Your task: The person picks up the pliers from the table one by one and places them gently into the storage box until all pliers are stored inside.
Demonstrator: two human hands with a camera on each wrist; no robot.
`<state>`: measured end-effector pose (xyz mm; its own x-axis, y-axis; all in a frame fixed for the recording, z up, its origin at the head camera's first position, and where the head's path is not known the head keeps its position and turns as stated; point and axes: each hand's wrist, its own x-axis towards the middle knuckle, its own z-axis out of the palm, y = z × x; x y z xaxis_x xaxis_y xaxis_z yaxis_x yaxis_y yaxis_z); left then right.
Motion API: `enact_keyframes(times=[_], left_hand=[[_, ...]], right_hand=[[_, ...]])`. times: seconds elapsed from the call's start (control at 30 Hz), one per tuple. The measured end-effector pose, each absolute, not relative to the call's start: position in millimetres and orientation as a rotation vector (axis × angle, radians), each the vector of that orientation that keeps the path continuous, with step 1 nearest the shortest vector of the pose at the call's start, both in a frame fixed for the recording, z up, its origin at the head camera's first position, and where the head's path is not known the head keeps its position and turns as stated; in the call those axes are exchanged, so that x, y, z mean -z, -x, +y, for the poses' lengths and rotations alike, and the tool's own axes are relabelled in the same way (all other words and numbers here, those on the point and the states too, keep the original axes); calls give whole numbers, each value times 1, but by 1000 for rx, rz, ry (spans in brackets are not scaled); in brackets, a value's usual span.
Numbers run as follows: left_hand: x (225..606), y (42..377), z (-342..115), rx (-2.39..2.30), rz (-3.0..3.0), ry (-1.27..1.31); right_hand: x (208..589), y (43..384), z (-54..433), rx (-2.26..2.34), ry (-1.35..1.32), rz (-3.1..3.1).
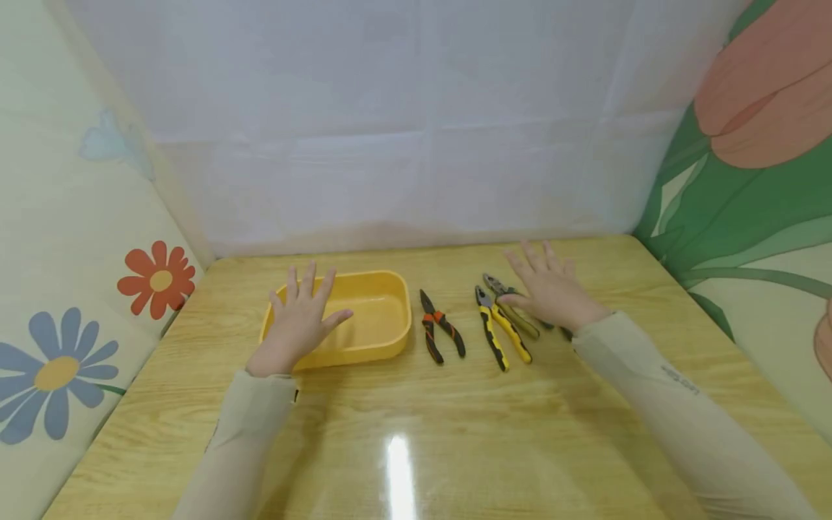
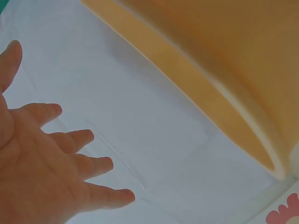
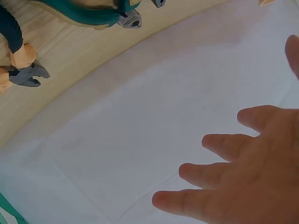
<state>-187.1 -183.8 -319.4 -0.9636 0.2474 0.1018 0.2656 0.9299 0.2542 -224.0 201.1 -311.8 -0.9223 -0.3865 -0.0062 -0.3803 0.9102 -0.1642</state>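
My left hand (image 1: 295, 325) is held over the left part of a yellow plastic tray (image 1: 364, 352), fingers spread and straight, holding nothing. In the left wrist view the tray's wall (image 2: 243, 51) is beside the spread hand (image 2: 42, 168). My right hand (image 1: 555, 292) hovers with spread fingers above green-handled pliers (image 1: 525, 322), hiding part of them. Yellow-and-black pliers (image 1: 500, 332) lie just left of these. Nearer the tray are black-and-orange pliers (image 1: 438, 328) with a pointed nose. Another tool with dark, orange-banded handles (image 3: 22, 56) shows in the right wrist view, mostly hidden by my hand in the head view.
The wooden table (image 1: 455, 433) reaches back to a white cloth backdrop (image 1: 422, 159). Flower-printed panels stand at the left (image 1: 58, 217) and right (image 1: 773, 289) sides. Light glares off the tabletop near the front.
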Motion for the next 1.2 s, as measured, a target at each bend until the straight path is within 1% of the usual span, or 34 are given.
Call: enact_keyframes(times=[0.2, 0.6, 0.83, 1.2], left_hand=[[320, 187, -189, 478, -3031, 386], [320, 180, -215, 654, -3027, 315], [323, 179, -231, 697, -3028, 269], [329, 182, -244, 789, -3019, 258]], right_hand=[[311, 223, 205, 289, 612, 3033], [307, 222, 220, 307, 577, 3083], [309, 221, 227, 286, 575, 3115], [315, 218, 240, 275, 599, 3189]])
